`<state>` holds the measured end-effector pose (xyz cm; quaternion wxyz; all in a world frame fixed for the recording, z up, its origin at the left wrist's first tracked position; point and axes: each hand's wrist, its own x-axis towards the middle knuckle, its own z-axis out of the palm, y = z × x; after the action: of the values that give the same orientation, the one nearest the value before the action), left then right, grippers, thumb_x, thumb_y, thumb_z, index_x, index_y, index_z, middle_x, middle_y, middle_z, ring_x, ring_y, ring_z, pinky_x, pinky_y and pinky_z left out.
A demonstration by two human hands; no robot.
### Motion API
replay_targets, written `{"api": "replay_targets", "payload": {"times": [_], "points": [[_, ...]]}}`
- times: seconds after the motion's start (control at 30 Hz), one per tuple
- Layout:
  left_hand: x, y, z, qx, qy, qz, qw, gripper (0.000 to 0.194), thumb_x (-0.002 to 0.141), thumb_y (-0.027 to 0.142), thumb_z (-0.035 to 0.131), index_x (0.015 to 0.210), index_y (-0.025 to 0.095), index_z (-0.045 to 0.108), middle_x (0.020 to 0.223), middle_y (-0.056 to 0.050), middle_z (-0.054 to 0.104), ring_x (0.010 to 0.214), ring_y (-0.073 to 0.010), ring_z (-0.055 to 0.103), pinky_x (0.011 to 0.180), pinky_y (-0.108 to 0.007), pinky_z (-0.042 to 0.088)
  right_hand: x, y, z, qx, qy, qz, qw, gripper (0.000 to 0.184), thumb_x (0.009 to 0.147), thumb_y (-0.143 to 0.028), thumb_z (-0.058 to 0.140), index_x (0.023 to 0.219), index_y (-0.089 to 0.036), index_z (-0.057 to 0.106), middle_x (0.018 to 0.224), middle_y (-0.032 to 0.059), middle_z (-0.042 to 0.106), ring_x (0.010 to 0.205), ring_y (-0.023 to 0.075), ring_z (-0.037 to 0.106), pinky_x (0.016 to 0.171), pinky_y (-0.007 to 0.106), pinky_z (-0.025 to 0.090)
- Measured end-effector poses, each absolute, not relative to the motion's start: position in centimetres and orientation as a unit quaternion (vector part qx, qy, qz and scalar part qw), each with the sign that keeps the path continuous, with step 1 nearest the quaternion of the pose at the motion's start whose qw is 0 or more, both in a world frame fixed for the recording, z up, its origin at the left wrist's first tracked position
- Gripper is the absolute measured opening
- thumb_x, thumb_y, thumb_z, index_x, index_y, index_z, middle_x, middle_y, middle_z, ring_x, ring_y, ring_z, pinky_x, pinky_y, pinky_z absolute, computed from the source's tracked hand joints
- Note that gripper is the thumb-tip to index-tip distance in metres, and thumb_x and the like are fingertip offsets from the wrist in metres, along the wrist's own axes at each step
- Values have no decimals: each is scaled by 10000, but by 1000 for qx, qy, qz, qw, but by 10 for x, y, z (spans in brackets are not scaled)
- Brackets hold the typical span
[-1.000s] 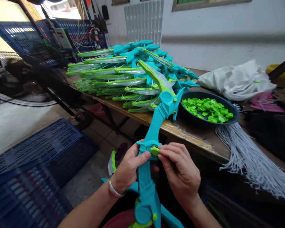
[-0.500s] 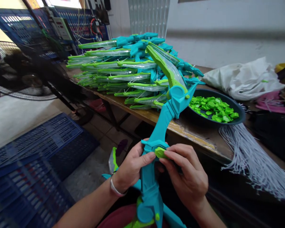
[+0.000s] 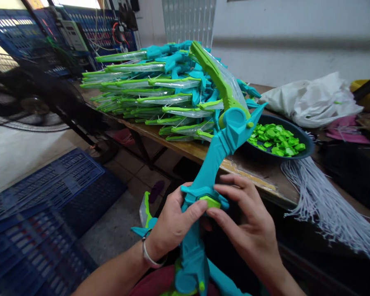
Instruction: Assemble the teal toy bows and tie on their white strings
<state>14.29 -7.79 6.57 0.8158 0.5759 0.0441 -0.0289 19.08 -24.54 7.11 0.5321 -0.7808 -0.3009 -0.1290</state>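
A teal toy bow (image 3: pixel 207 167) with green limbs stands tilted in front of me, its lower end near my lap. My left hand (image 3: pixel 172 220) is closed round its middle, with the thumb pressed on a small green plastic piece (image 3: pixel 212 202). That piece sits at the hexagonal seat on the bow's grip. My right hand (image 3: pixel 248 218) is beside it, thumb tip touching the green piece and index finger at the seat's upper edge; the other fingers are spread. Another teal and green bow part (image 3: pixel 146 218) shows behind my left wrist.
Many similar bows (image 3: pixel 160 88) are piled on the wooden table (image 3: pixel 262 181). A dark round pan (image 3: pixel 306 150) holds green pieces. White cords (image 3: pixel 323 205) hang over the table edge, near a white plastic bag (image 3: pixel 311 100). Blue crates (image 3: pixel 46 181) and a fan (image 3: pixel 33 105) are on the left.
The green piece has gone from my right fingertips into place against the bow's grip, under my left thumb. My right fingers have spread apart. The bow's upper end has shifted slightly right.
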Motion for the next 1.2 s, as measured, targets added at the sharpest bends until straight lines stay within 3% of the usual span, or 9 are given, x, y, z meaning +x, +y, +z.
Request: {"api": "replay_targets", "payload": {"times": [0.1,0.2,0.47,0.7,0.77,0.83,0.97,1.1,1.2], "points": [[139,-81,68,603,40,-7,797,334,875,410,740,1106,195,631,914,-39,737,633,-160,672,584,-263,564,202,-249,76,-684,-271,159,659,529,860,-445,776,1319,-238,612,1098,90,656,926,238,655,756,338,600],[136,-83,63,636,44,15,770,315,881,413,729,1108,210,648,893,-26,727,672,-166,678,591,-247,567,204,-248,78,-609,-247,305,690,460,865,-492,753,1222,-219,661,951,41,634,733,172,620,618,275,578],[139,-78,45,693,38,12,720,332,894,441,695,1139,218,677,1021,-53,758,834,-215,692,684,-270,560,193,-244,67,-655,-251,193,686,225,907,-391,693,1061,-228,700,963,30,568,790,157,606,563,197,531],[145,-69,41,744,41,15,666,336,793,418,800,1068,235,743,945,-35,779,830,-232,717,743,-263,567,178,-248,49,-660,-233,150,698,345,906,-486,702,1135,-228,709,1047,34,609,874,167,628,694,235,553],[147,-65,51,739,45,-21,672,409,721,442,846,1064,244,744,823,-24,776,654,-215,700,588,-253,554,187,-260,44,-677,-270,141,670,453,889,-525,722,1231,-232,673,1097,38,644,950,180,646,749,245,555],[149,-58,67,720,67,-60,688,476,672,469,868,1071,245,739,756,-19,773,489,-180,624,448,-247,490,205,-284,37,-765,-275,82,576,469,876,-520,744,1243,-237,667,1062,25,682,934,172,663,766,249,550],[161,-36,99,683,148,-44,714,535,627,486,885,1074,230,742,1003,-63,807,423,-121,546,381,-234,429,248,-359,18,-927,-142,-104,332,151,931,-337,664,948,-195,711,943,58,696,900,205,651,843,323,504],[175,-24,102,696,109,-57,707,429,681,530,834,873,159,738,545,-32,685,373,-139,511,351,-220,406,276,-424,1,-944,-20,-208,256,297,912,-373,525,687,-189,583,754,113,617,691,235,582,644,344,424],[183,-31,86,687,45,-62,722,387,765,522,764,817,143,708,589,-43,673,427,-142,547,385,-222,450,284,-442,-11,-939,11,-241,246,336,862,-464,496,650,-210,553,703,117,598,606,241,539,572,341,361]]}}
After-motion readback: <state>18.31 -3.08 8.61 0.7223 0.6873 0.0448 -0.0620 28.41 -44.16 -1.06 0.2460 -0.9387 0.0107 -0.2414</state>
